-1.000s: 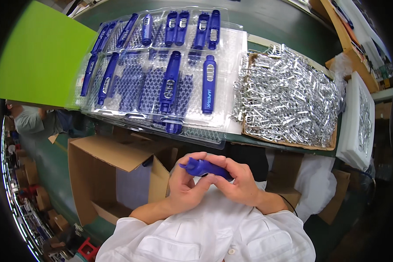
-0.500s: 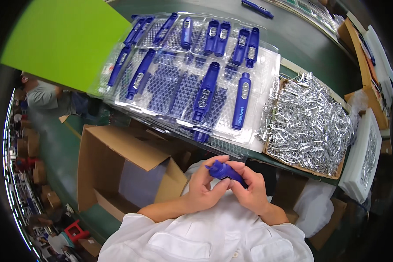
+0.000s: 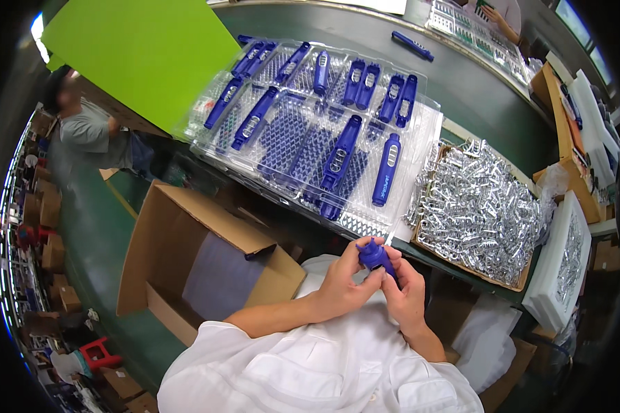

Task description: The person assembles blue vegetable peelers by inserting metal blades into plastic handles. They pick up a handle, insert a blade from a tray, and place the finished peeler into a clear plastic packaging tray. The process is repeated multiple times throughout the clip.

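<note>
Between my two hands, close to my chest, is a blue plastic casing [image 3: 373, 255] with a notched end pointing up and away from me. The fingers of my left hand [image 3: 348, 281] close around its left side, thumb pressed on it. My right hand [image 3: 405, 292] grips it from the right, the two thumbs nearly meeting on its face. Beyond them, a clear plastic tray [image 3: 282, 180] bears several similar blue casings, many with a silver slotted insert. One casing [image 3: 386, 170] lies at the tray's right side. My fingers partly hide the held casing.
Right of the tray, a shallow carton [image 3: 523, 275] is heaped with small silver metal parts [image 3: 479, 210]. An open cardboard box [image 3: 155, 241] stands at my left, below a bright green panel [image 3: 145, 55]. Another blue casing [image 3: 413, 46] lies on the far bench. Other people are at the left and far right.
The view has shifted, bringing more of the far bench and a person there into sight. Both hands still hold the casing, now turned so its notched end points more upward.
</note>
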`<state>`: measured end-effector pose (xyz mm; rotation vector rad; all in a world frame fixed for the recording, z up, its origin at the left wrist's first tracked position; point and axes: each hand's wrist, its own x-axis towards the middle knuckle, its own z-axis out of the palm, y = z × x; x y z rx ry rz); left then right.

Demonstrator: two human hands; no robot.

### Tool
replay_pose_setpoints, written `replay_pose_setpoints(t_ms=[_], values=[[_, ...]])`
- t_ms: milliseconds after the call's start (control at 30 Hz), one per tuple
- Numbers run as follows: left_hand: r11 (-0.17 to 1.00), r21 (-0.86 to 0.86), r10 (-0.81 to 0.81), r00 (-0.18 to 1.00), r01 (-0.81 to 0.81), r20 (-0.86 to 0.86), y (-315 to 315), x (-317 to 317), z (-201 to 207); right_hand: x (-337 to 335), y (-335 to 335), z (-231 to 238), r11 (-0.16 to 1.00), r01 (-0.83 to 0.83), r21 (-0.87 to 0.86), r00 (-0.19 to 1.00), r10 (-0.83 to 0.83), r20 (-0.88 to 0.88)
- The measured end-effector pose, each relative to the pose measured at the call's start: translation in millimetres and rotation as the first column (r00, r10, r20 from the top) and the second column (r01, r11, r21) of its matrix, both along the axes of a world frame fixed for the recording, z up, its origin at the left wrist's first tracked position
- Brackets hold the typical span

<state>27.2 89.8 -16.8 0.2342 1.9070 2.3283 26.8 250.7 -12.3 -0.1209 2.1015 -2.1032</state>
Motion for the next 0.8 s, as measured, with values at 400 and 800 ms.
replay_pose_setpoints(t_ms=[400, 800], values=[[1.0, 0.005, -0.005, 0.995, 0.005, 0.096, -4.8, 5.3, 26.8, 6.7, 13.6, 0.0, 0.956, -0.096, -0.276, 0.947, 0.174, 0.272], [0.998, 0.01, -0.068, 0.998, 0.069, -0.007, -1.7, -0.8, 12.8, 7.3, 18.6, -10.5, 0.977, -0.101, -0.188, 0.964, 0.143, 0.226]])
